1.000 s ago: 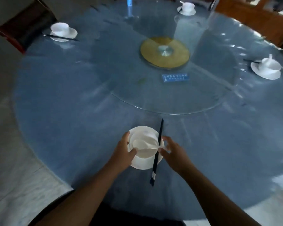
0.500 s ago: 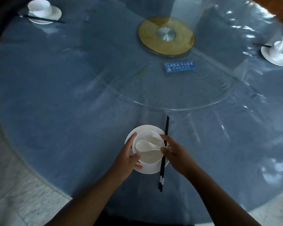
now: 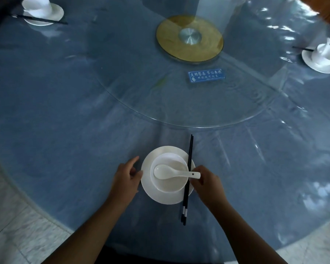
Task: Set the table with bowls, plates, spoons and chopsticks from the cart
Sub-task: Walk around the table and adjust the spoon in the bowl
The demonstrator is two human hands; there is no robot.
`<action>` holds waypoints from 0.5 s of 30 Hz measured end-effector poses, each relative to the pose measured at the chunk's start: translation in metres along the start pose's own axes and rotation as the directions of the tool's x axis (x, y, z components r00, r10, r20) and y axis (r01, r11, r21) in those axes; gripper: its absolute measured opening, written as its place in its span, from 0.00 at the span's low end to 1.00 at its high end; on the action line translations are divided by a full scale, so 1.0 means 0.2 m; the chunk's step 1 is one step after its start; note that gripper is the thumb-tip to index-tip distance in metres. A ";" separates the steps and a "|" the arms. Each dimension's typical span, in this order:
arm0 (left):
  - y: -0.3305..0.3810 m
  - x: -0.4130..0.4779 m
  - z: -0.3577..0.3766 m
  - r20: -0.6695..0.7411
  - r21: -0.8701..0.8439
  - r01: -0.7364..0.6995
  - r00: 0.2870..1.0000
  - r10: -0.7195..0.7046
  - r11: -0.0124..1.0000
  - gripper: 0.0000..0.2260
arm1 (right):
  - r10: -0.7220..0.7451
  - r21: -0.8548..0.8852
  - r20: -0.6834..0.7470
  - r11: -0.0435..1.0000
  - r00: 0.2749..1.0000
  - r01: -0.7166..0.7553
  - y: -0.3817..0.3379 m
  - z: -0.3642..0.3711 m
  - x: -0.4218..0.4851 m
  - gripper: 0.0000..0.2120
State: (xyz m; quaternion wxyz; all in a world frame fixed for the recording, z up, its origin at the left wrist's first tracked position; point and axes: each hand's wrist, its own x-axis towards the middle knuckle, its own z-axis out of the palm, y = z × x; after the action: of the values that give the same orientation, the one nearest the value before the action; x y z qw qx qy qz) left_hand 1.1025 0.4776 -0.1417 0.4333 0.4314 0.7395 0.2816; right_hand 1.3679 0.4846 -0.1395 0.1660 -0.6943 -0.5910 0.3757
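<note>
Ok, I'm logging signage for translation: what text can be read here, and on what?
"文明餐桌 节俭养德": top line, white on the blue label on the glass turntable.
Smaller second line of that label: too blurred to read.
No other text shows.

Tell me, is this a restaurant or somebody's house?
Probably a restaurant: a big round table with a glass turntable, a little blue printed sign on it, and matching white place settings at several seats.
</note>
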 end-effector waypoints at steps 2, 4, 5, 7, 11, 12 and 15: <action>0.01 0.01 0.01 0.053 0.043 -0.031 0.998 0.029 0.999 0.22 | -0.024 -0.039 -0.014 0.999 1.000 0.023 0.00 0.00 0.03 0.05; 0.01 0.02 0.02 0.080 0.077 -0.052 0.996 0.046 0.996 0.23 | -0.044 -0.052 -0.007 0.998 0.999 0.044 0.00 -0.01 0.04 0.06; 0.01 0.03 0.03 0.086 0.082 -0.056 0.995 0.049 0.995 0.23 | -0.055 -0.058 0.004 0.997 0.998 0.055 0.00 -0.01 0.05 0.07; 0.00 0.02 0.04 0.108 0.086 -0.064 0.993 0.054 0.994 0.23 | -0.067 -0.071 0.028 0.995 0.997 0.069 0.00 -0.01 0.07 0.08; 0.00 0.02 0.03 0.132 0.093 -0.075 0.989 0.063 0.993 0.25 | -0.086 -0.083 0.037 0.993 0.996 0.089 0.00 -0.01 0.09 0.08; 0.00 0.02 0.02 0.135 0.102 -0.082 0.989 0.067 0.991 0.26 | -0.085 -0.079 0.038 0.993 0.996 0.088 0.00 -0.01 0.09 0.08; -0.01 0.01 0.02 0.134 0.131 -0.094 0.988 0.076 0.987 0.27 | -0.066 -0.066 0.044 0.995 0.997 0.069 0.00 0.00 0.08 0.08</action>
State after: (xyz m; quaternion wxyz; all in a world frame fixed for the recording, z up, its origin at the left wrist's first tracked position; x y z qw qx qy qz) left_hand 1.1055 0.4782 -0.1459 0.4368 0.5086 0.7086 0.2200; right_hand 1.3679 0.5003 -0.1446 0.1425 -0.6711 -0.6298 0.3643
